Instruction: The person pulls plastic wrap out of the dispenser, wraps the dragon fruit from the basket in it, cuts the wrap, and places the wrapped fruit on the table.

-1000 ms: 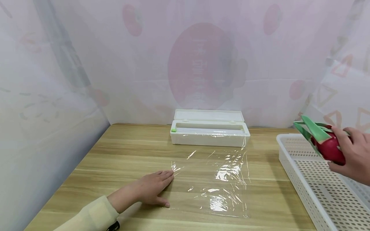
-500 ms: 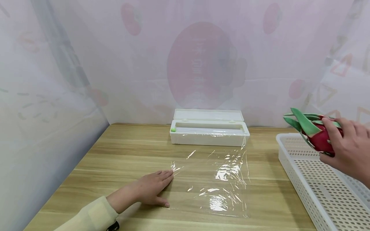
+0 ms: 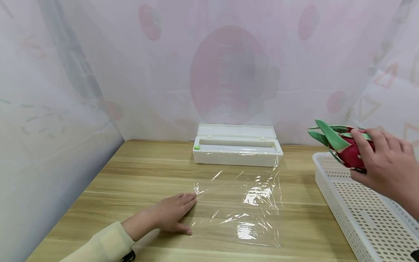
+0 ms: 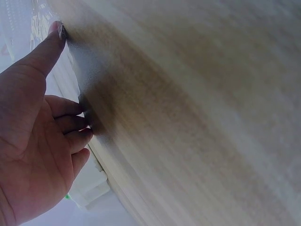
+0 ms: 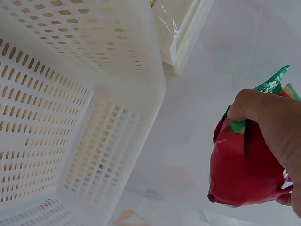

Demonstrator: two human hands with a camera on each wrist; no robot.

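Observation:
In the head view, my left hand (image 3: 173, 213) lies flat, its fingertips and thumb pressing the left edge of a clear sheet of cling film (image 3: 249, 198) against the wooden table. Seen from the left wrist, that hand's fingers (image 4: 73, 123) are stretched out toward the tabletop. My right hand (image 3: 387, 163) grips a red dragon fruit (image 3: 351, 153) with long green scales, held in the air above a white basket. From the right wrist, the thumb wraps over the dragon fruit (image 5: 244, 169); the other fingers are mostly hidden behind it.
A white cling film box (image 3: 237, 158) stands at the back with its lid up, and the film runs forward from it. The white perforated basket (image 3: 338, 203) sits on the right. A printed pale curtain (image 3: 157, 80) encloses the table (image 3: 140, 174) behind and beside.
My right hand has carried the dragon fruit to the left and slightly up, from over the basket's middle toward its left rim. The left hand stays in place on the film.

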